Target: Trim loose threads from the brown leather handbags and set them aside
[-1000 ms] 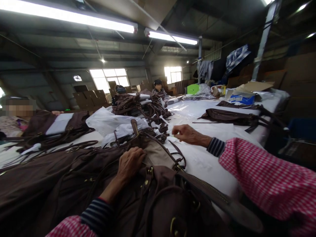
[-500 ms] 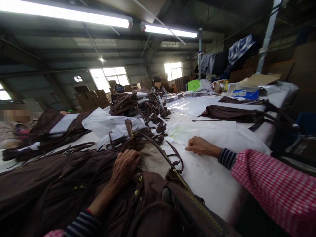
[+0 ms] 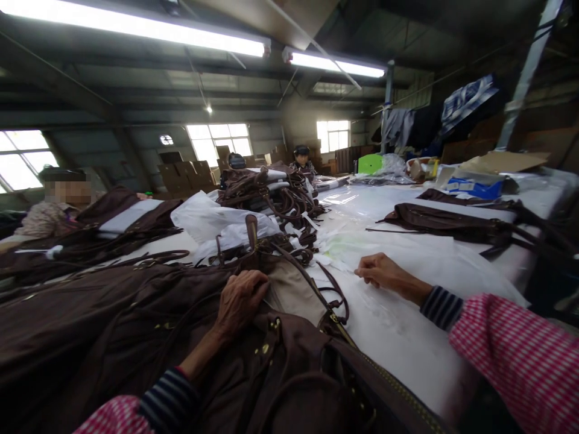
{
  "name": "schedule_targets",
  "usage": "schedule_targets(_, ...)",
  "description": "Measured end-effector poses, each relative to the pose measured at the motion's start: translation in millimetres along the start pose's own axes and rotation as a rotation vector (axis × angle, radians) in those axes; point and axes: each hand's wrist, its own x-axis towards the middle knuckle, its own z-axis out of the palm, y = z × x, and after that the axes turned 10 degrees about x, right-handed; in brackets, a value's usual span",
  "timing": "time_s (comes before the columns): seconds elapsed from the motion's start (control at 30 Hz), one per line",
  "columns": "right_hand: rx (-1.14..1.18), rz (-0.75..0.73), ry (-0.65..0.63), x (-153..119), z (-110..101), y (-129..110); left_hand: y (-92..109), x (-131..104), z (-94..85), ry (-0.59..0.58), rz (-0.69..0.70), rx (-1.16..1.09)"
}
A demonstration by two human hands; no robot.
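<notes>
A dark brown bag (image 3: 289,349) lies in front of me with its brass zip open and its beige lining (image 3: 294,286) showing. My left hand (image 3: 242,301) is closed over the edge of the bag's opening, its fingertips partly hidden. To the right, my right hand (image 3: 384,274) is held low over thin white sheets (image 3: 420,253) on the table. Its fingers are curled and pinched together; what is between them, if anything, does not show. A thin brown strap (image 3: 337,286) loops from the bag between the two hands.
Several brown bags are piled (image 3: 271,193) beyond my hands, with crumpled white wrapping (image 3: 217,220) beside them. Another brown bag (image 3: 447,220) lies at right, near a blue box (image 3: 474,187). A co-worker (image 3: 63,205) sits at left behind a bag; another person (image 3: 302,161) is farther back.
My view has turned slightly left, so the scene sits farther right and more of the left co-worker shows. Both hands keep nearly the same pose and place by the bag and sheets.
</notes>
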Motion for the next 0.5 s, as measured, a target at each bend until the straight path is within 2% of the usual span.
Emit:
schedule_targets(0.1,-0.028,-0.031,-0.049,-6,-8,-5,2,0,-2.3,-0.030,-0.101,-0.071)
schedule_targets(0.27,0.127,-0.025,0.016,-16,-11,-32,6,-1,-3.1,-0.018,-0.104,-0.079)
schedule_targets(0.4,0.344,-0.083,0.027,-8,10,-67,5,1,-6.9,-0.085,-0.242,-0.221)
schedule_targets(0.5,0.387,-0.128,-0.060,2,39,-97,0,3,-10.9,-0.139,-0.315,-0.415)
